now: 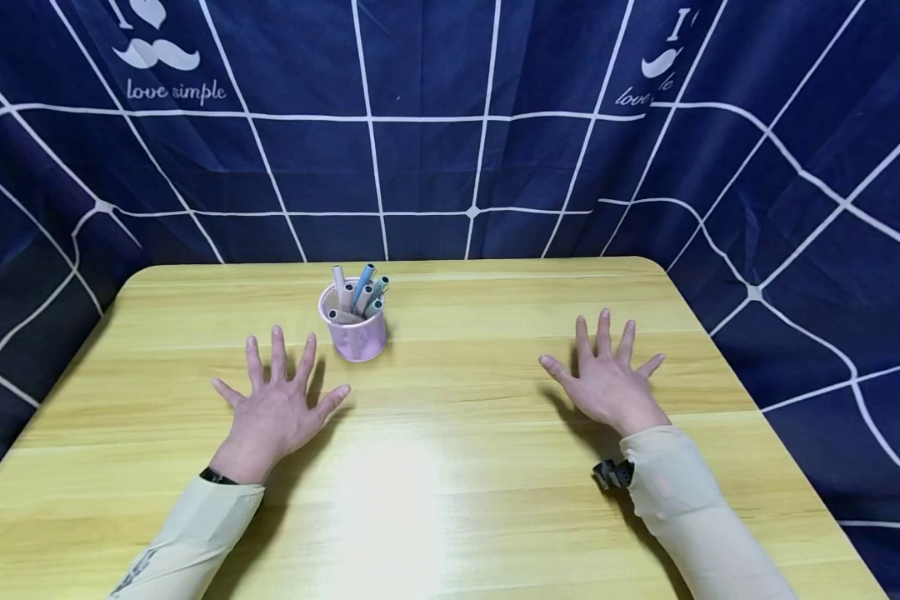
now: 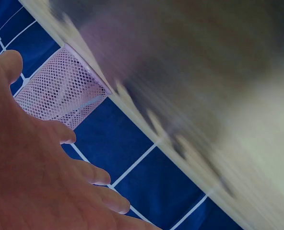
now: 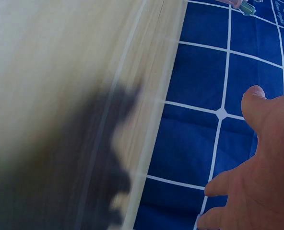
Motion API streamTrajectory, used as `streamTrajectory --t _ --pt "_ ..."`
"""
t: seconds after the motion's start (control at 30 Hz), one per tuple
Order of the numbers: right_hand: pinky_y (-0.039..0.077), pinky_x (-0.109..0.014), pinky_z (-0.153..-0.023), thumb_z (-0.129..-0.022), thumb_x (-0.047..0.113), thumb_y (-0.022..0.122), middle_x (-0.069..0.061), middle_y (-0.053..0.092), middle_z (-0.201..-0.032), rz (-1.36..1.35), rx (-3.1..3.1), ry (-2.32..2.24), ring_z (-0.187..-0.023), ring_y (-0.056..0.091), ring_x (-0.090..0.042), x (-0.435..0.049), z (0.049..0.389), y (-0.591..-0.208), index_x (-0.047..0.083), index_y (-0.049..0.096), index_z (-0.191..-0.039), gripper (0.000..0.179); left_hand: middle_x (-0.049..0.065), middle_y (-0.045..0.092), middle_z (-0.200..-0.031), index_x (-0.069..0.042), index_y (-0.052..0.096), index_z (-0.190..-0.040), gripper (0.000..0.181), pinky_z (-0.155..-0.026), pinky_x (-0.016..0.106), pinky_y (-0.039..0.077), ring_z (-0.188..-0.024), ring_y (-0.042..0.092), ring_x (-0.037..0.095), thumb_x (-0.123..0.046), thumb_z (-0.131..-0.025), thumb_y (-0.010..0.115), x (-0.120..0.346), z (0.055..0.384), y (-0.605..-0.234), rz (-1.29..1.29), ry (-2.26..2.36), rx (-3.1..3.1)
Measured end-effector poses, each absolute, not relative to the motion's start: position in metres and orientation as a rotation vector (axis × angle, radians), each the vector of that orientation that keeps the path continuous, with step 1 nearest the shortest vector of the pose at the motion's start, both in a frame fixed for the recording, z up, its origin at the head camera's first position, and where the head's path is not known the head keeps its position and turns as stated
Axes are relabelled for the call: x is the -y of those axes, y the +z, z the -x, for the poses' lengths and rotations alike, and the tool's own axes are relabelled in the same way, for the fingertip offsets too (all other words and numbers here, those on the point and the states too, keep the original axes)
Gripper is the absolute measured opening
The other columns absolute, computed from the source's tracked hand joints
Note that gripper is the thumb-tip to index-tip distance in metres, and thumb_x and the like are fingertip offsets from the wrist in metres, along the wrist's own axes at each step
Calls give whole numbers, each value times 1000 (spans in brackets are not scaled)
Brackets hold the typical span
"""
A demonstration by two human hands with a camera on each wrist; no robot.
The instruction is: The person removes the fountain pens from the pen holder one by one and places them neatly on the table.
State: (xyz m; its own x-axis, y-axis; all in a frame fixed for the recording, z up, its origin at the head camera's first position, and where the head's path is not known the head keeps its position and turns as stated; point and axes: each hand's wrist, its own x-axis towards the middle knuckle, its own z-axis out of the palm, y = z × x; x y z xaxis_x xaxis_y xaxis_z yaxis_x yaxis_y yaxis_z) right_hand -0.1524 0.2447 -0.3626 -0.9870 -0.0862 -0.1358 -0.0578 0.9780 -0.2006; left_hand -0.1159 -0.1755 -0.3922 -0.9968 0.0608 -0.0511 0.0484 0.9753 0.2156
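In the head view my left hand (image 1: 273, 417) is spread wide, palm down over the wooden table, holding nothing. Just beyond its thumb and index finger stands a pinkish-purple mesh pen cup (image 1: 357, 340). Several capped pens (image 1: 363, 286) in grey, blue and teal lean inside it. My right hand (image 1: 611, 383), also spread and holding nothing, is over the right half of the table, well apart from the cup. The left wrist view shows the mesh cup (image 2: 65, 88) beyond the fingers. At the top of the right wrist view, a bit of the pens (image 3: 247, 8) shows.
The light wooden table (image 1: 480, 350) has rounded far corners. Dark blue curtains (image 1: 427, 167) with white grid lines hang behind it and at both sides. A small black device (image 1: 612, 475) sits at the right wrist, and a dark band (image 1: 217, 476) circles the left.
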Motion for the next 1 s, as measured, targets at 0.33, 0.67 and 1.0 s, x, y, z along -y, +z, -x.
streamTrajectory --t 0.33,0.67,1.0 --pt "-19 -81 -84 -92 77 21 -26 -22 -155 104 -3006 -315 -131 -34 -45 -249 153 -361 3 -2 -156 101 28 -14 -157 -11 9 -158 96 -92 81 -10 -139 -21 48 -77 -91 26 181 119 -388 -106 302 -3092" --pt "5 -72 -105 -95 68 40 -28 12 -157 253 -3177 -483 -144 -5 -44 -242 158 -360 0 19 -155 93 34 5 -156 8 8 -153 105 -105 68 20 -139 10 54 -68 -92 46 187 125 -385 -173 516 -3148" --pt "42 -52 -94 -100 33 56 -16 56 -126 441 -3259 -939 -116 54 -35 -225 167 -356 2 52 -137 48 31 35 -145 11 31 -145 81 -106 59 29 -132 33 47 -44 -95 62 195 138 -381 -137 1006 -3089"
